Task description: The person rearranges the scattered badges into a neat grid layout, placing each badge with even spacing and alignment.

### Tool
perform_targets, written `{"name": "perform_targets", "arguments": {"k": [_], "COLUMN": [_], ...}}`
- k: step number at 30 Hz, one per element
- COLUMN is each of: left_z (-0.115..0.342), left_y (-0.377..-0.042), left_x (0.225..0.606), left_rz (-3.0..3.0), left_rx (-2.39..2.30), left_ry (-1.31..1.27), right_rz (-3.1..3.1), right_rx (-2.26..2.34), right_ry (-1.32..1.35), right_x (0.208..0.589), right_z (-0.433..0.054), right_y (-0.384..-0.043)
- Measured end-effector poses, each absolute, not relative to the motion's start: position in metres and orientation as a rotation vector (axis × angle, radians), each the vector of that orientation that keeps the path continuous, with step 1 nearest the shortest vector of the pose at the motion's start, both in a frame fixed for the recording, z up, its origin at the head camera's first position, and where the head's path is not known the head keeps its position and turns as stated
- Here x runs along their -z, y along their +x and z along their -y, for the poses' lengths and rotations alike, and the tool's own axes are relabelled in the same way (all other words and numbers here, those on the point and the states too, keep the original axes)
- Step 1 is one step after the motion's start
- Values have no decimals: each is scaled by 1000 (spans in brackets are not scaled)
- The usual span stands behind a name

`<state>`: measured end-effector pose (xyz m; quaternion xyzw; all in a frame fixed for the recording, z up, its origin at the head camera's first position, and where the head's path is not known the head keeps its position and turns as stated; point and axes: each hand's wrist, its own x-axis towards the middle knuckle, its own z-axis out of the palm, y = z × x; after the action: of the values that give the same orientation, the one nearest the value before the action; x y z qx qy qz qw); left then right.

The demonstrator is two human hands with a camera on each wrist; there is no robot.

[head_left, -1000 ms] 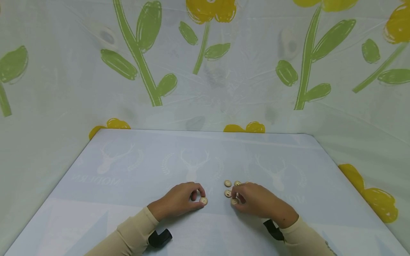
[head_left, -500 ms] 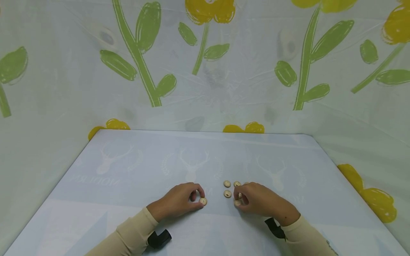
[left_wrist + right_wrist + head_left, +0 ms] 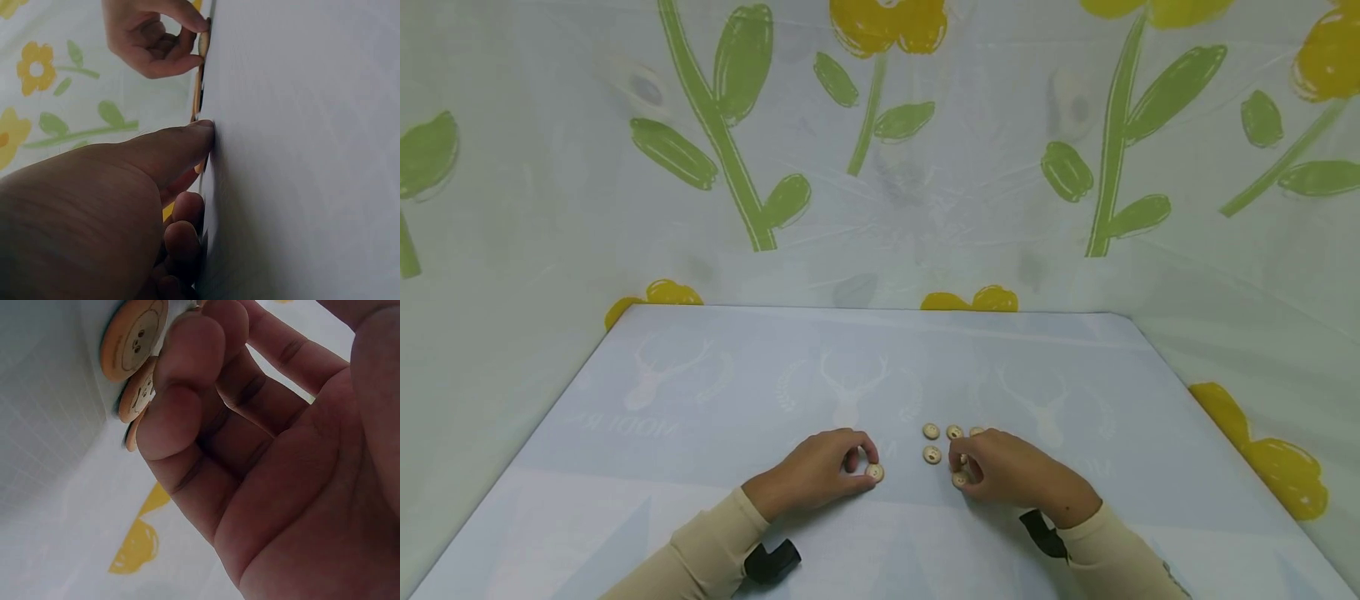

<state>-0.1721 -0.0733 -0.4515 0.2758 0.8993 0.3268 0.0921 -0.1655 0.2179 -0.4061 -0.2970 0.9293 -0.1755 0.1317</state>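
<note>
My left hand (image 3: 812,471) is low over the table, with thumb and index finger at opposite edges of a round wooden button (image 3: 875,472). To the right, my right hand (image 3: 1018,475) pinches another wooden button (image 3: 959,479) by its edges. The left wrist view also has this right-hand button (image 3: 204,44) standing between thumb and fingertip. Several more buttons lie face up near the right fingers, among them a front left button (image 3: 932,455), a back left button (image 3: 931,431) and a back middle button (image 3: 954,432). One is partly hidden behind the right hand.
A pale tablecloth (image 3: 715,433) printed with stag heads covers the table. Behind and at the sides hangs a white curtain (image 3: 955,208) with yellow flowers and green leaves. Black wrist mounts, a left one (image 3: 772,562) and a right one (image 3: 1042,534), sit below the cuffs.
My right hand has shifted slightly to the right and nearer with its button, widening the gap to the front left button. The left hand has stayed in place on its button.
</note>
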Motion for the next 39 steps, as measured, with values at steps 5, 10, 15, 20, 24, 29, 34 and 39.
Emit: {"name": "perform_targets", "arguments": {"k": [5, 10, 15, 20, 24, 29, 34, 39], "left_z": [73, 73, 73, 73, 74, 74, 73, 73], "left_y": [-171, -171, -172, -173, -173, -173, -173, -173], "left_x": [452, 452, 453, 453, 454, 454, 454, 453], "left_rz": [-2666, -2672, -2678, -2676, -2675, -2666, -2671, -2675], "left_rx": [-970, -973, -977, -970, -973, -976, -973, -971], "left_ry": [815, 821, 829, 829, 833, 827, 833, 835], "right_rz": [-2687, -2698, -2699, -2691, -2691, -2670, -2666, -2679], "right_rx": [504, 483, 482, 483, 485, 511, 520, 531], "right_ry": [-863, -873, -876, -847, -843, -838, -837, -852], "right_x": [409, 412, 411, 411, 410, 408, 408, 408], "right_z": [-218, -219, -219, -217, -216, -216, -218, -220], "right_y": [-167, -168, -168, -168, -168, -166, -166, -168]}}
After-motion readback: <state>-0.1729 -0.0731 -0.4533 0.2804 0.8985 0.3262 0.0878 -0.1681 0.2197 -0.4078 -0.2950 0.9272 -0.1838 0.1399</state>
